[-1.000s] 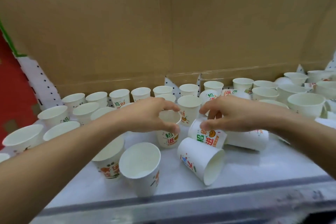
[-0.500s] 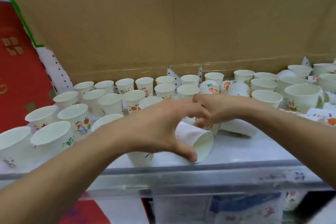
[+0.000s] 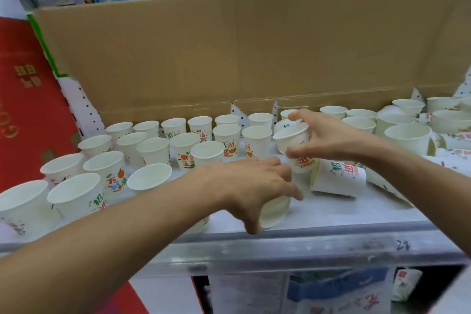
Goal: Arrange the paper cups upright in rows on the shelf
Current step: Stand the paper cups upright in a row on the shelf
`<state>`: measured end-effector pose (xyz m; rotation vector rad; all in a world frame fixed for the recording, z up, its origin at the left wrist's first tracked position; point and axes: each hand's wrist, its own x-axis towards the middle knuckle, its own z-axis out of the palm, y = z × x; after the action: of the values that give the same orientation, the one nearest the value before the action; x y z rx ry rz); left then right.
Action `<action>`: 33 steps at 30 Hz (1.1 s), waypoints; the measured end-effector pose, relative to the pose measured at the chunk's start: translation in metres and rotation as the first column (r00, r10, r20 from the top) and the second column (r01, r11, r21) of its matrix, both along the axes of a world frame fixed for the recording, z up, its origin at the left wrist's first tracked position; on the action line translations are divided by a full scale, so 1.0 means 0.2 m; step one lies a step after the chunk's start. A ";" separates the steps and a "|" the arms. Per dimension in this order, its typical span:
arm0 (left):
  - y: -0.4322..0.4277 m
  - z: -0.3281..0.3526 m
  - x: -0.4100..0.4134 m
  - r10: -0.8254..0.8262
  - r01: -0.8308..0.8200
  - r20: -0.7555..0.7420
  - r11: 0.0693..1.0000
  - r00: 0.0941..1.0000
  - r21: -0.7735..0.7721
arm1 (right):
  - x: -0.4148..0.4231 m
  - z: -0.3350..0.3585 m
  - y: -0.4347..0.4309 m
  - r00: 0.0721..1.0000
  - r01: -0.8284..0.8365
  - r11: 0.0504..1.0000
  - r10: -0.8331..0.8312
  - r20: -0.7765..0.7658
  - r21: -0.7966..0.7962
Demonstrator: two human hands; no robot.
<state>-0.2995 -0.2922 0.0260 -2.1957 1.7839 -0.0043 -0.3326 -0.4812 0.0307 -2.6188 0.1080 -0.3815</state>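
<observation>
Bright, even overhead light — soft shadows, wide-angle bowing at edges, slight blur throughout

A tall brown cardboard sheet (image 3: 254, 53) forms the back wall. A red panel (image 3: 23, 99) stands left beside white pegboard (image 3: 84, 107), with daylight above.

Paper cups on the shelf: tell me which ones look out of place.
One printed cup lies on its side right of centre, another tipped cup lies under the left hand; the rows behind stand upright.

Right hand (image 3: 328, 137) has lifted a printed cup (image 3: 297, 150) off the shelf, nearly upright. Left hand (image 3: 254, 186) now clasps the fallen cup (image 3: 276, 211).
</observation>
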 end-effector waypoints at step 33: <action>0.19 0.13 0.30 0.265 -0.291 -0.323 0.956 0.908 -0.032 | -0.13 -0.03 0.23 0.942 -0.155 0.984 0.120 -0.313 -0.091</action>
<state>-0.2389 -0.2541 0.0518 -2.6126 1.6219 0.3670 -0.3595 -0.4345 0.0249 -2.7607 0.0050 0.0736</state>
